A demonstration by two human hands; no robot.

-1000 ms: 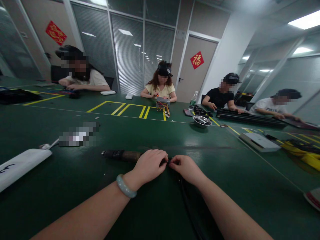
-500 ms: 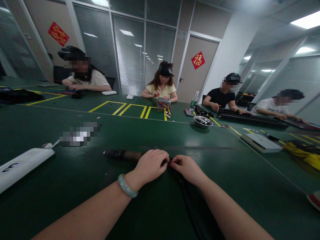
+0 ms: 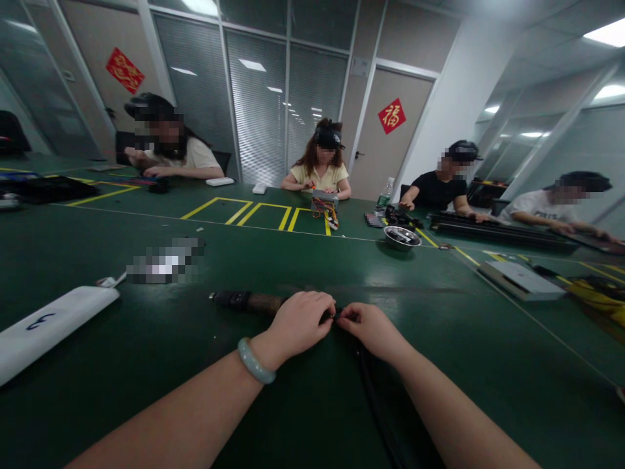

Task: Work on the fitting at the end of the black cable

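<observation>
A dark rod-shaped tool [image 3: 254, 302] with a metal tip at its left end lies on the green table. My left hand [image 3: 303, 320], its wrist in a pale green bangle [image 3: 254, 362], is closed over the tool's right end. Close beside it, my right hand [image 3: 368, 327] pinches a small dark piece between thumb and fingertips; the piece is too small to name. The fingertips of both hands nearly meet. From beneath my right hand a black cable [image 3: 374, 397] runs toward the near edge of the view.
A white power strip [image 3: 56, 329] lies at left, near a blurred-out object [image 3: 168, 260]. Beyond are a metal bowl [image 3: 402, 238], a grey box with wires [image 3: 325, 199], a flat light box [image 3: 521, 280] and a yellow bundle [image 3: 603, 301]. Several people sit across the table.
The whole view has shifted slightly, so things appear further right. My hands stay together at the end of the tool. The person at far left has raised a hand.
</observation>
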